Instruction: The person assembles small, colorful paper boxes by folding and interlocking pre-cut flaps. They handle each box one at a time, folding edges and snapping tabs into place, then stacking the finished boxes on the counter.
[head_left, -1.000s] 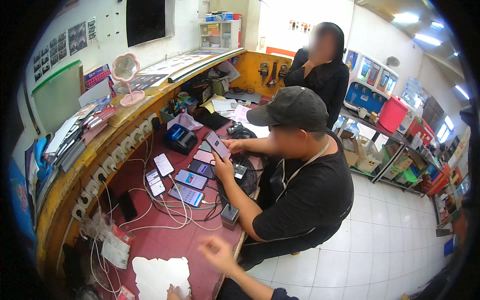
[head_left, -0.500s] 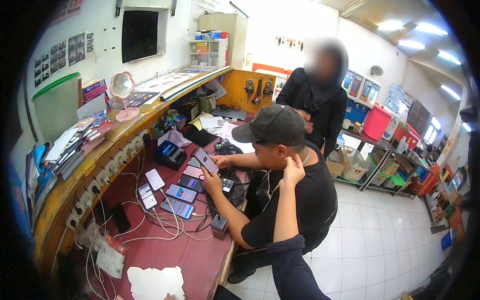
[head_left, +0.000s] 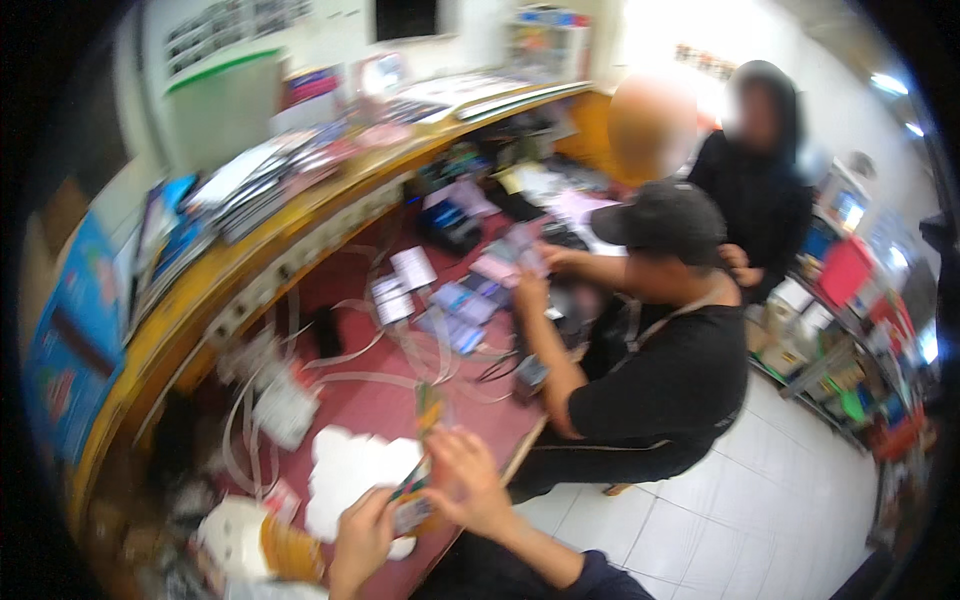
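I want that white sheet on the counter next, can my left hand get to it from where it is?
Probably yes. The left hand is at the near edge of the white sheet, with nothing visible between them. It seems to be pinching a small card-like item along with the right hand, so that may need setting down first.

A row of flat phones (head_left: pixel 455 305) with pale screens lies mid-counter; a dark screen (head_left: pixel 405 17) hangs far; blue poster (head_left: pixel 70 345) left.

The whole picture is smeared by motion. The thin object (head_left: pixel 420 470) between the left hand (head_left: pixel 362 535) and right hand (head_left: pixel 465 480) is too blurred to identify. Phones (head_left: pixel 455 310) along the counter (head_left: pixel 400 410) are only coloured smudges. The lower edge cuts off both forearms.
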